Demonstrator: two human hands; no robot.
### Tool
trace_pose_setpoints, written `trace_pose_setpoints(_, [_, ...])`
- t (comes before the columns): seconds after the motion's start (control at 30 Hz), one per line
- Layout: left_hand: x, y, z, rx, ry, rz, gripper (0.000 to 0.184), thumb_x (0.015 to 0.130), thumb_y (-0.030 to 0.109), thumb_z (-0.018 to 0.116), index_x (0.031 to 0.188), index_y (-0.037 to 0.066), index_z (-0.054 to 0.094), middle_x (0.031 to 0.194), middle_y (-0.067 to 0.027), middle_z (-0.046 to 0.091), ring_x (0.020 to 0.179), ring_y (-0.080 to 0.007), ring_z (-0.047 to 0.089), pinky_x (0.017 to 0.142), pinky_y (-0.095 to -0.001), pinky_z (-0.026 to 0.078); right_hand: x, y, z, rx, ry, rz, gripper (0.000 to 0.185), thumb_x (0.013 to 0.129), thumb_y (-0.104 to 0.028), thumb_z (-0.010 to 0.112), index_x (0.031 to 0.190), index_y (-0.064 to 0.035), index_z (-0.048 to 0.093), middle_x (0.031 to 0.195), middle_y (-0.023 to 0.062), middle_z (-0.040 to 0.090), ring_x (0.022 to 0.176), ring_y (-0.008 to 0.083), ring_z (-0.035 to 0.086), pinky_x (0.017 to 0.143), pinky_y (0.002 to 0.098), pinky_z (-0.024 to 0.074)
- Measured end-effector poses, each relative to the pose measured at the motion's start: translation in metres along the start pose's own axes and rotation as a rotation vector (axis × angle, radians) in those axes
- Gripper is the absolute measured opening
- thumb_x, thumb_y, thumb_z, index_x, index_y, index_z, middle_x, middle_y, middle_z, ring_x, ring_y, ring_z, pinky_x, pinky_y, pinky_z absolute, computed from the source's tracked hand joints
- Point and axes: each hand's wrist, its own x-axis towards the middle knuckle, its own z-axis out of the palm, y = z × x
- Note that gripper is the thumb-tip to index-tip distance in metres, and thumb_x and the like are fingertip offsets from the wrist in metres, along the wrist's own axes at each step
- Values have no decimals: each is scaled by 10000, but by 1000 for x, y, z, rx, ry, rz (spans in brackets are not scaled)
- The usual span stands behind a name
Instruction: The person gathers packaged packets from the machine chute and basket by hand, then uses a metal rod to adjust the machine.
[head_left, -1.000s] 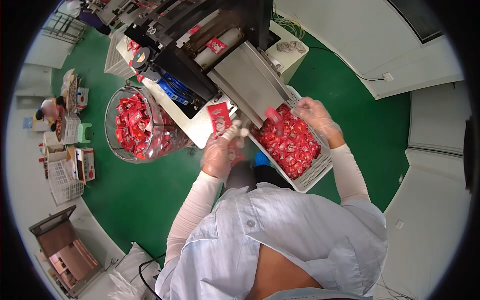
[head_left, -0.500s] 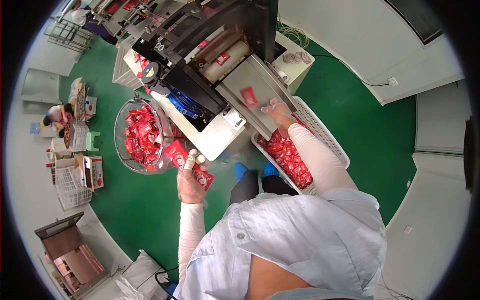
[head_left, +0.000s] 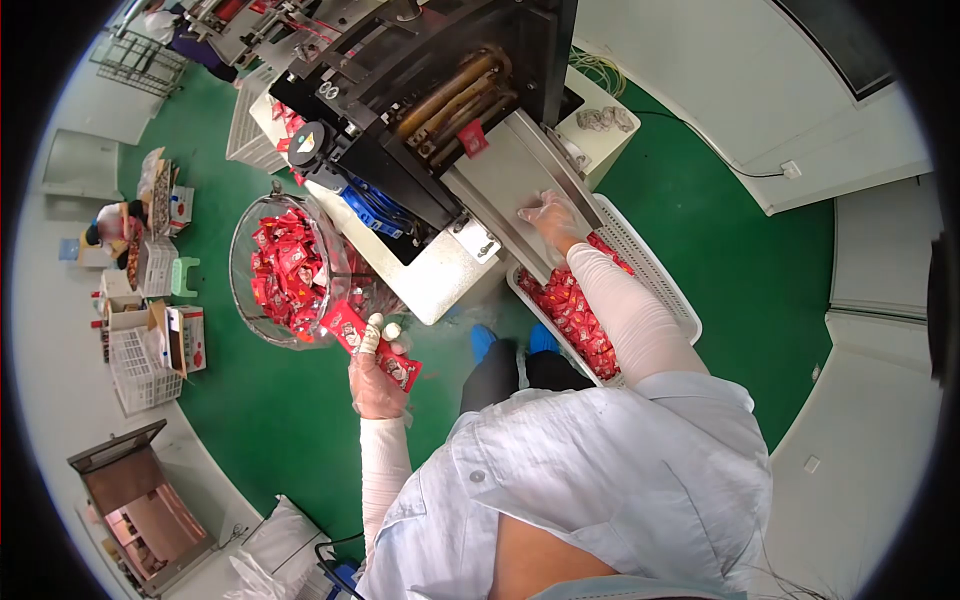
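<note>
The metal chute (head_left: 515,180) slopes down from the black machine (head_left: 375,170), and a single red packet (head_left: 473,138) sits at its upper end, beside the brownish rollers (head_left: 455,95). Over the chute's lower part is the person's right hand (head_left: 550,215), in a clear glove, its fingers loosely spread and nothing visible in its grasp; whether it touches the metal cannot be told. Well to the left of the chute and nearer the body, the left hand (head_left: 376,388), also gloved, grips printed red packets (head_left: 398,371) that stick out on both sides of the fingers; whether these are joined cannot be told. White covers (head_left: 391,330) sit on some of that hand's fingertips. Just below the chute's lower end stands a white crate (head_left: 655,262) filled with loose packets (head_left: 570,312), partly hidden by the right sleeve (head_left: 630,305). Left of the chute, beyond the white desk (head_left: 450,280), a round basket (head_left: 236,285) lined with clear plastic holds a heap of similar packets (head_left: 288,265). Far to the left of the chute, another person (head_left: 112,222) bends near stacked boxes (head_left: 160,335) on the green floor (head_left: 265,410).
</note>
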Motion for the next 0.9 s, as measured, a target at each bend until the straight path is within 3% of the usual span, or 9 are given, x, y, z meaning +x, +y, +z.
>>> trace_pose_setpoints(0.13, [1,0,1,21,31,-6,262,884,169,583,1082,3,542,808,-76,575,669,-161,487,613,-255,419,-9,-13,-11,-12,-2,23,674,701,-347,747,1225,-17,479,1228,236,515,1157,353,491,985,386,399])
trace_pose_setpoints(0.23, [4,-2,-5,-4,14,-30,221,883,166,589,1049,20,586,807,-60,608,616,-147,516,727,-336,492,-14,-18,-12,-27,16,82,680,693,-328,753,1248,-59,465,1282,233,464,1173,362,474,994,391,396])
trace_pose_setpoints(0.33, [2,-2,-3,6,12,-19,225,885,166,586,1052,15,583,810,-64,606,621,-151,513,741,-343,488,-27,-38,-29,-66,-4,171,675,688,-308,760,1251,-81,466,1303,223,438,1189,353,459,998,379,396])
trace_pose_setpoints(0.43, [2,-2,-2,-1,3,-5,247,887,167,574,1070,4,543,805,-76,571,666,-158,482,611,-260,413,-31,-44,-35,-89,-29,213,664,691,-292,759,1249,-82,466,1288,215,447,1206,338,444,999,371,398])
trace_pose_setpoints(0.9, [2,-2,-1,5,11,-16,244,886,163,578,1069,4,545,814,-78,574,667,-156,488,608,-251,420,-19,-30,-12,12,6,42,746,693,-329,764,1281,-19,427,1277,230,454,1215,361,417,1014,382,376])
